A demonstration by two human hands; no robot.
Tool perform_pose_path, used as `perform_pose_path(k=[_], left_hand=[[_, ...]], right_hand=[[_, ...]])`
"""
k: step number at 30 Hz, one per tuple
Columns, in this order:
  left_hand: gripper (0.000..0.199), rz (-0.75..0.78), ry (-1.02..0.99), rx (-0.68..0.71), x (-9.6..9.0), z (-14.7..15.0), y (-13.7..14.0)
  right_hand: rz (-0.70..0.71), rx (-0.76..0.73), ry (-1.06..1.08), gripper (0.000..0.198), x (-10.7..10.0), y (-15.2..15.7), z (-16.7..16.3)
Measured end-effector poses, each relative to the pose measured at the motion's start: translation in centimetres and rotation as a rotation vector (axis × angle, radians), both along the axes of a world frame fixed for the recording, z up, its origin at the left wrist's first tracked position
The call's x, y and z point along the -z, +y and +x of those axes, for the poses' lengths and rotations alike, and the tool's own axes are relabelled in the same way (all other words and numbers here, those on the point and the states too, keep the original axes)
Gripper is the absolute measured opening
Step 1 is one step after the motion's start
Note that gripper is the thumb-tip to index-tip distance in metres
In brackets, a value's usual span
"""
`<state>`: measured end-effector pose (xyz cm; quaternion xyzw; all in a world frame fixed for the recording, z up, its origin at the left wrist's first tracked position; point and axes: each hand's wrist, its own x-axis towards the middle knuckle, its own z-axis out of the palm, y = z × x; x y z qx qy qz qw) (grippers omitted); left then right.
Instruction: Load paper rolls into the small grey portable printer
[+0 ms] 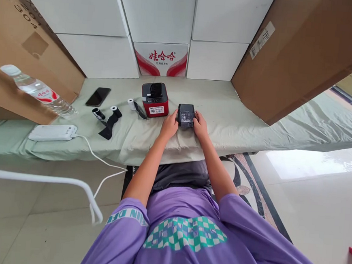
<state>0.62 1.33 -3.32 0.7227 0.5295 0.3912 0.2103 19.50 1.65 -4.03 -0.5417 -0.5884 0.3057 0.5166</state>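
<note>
A: Where is the thing being handled?
B: The small black device [186, 113] is at the front half of the cloth-covered table [218, 100], in the middle of the view. I can't tell whether it rests on the cloth or is slightly lifted.

A: And the grip?
B: Two-handed, closed on the device from opposite sides. The left hand [169, 126] has its fingers against the left side, pointing forward; the right hand [201, 126] mirrors it on the right. The undersides of the fingers are hidden.

A: How do the arms stand?
B: Both reach forward, bare below the purple sleeves. The elbows are apart and the forearms slant inward, so the wrists meet the device almost symmetrically, backs of the hands upward.

A: What lies just beside the left hand?
B: A red-and-black box-shaped device [155, 102], farther back. Left of that, a white roll [131, 103] trails a black strip.

A: Further left?
B: A pair of small rolls [98, 114] with a black strip, a smartphone [98, 96] lying flat behind them, then a white power strip [53, 132] with a cable, and a water bottle [42, 91].

A: The edges?
B: Cardboard cartons [304, 56] flank both sides, and a white box with red lettering [159, 68] stands at the back.
</note>
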Motion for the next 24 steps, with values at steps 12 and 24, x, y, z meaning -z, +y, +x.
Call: perform_pose_path(k=[12, 24], left_hand=[[0.074, -0.039, -0.059, -0.003, 0.6, 0.1, 1.0], [0.055, -0.144, -0.010, -0.132, -0.9, 0.2, 1.6]], right_hand=[[0.037, 0.004, 0.004, 0.063, 0.6, 0.5, 0.0], [0.018, -0.002, -0.011, 0.058, 0.1, 0.6, 0.3]])
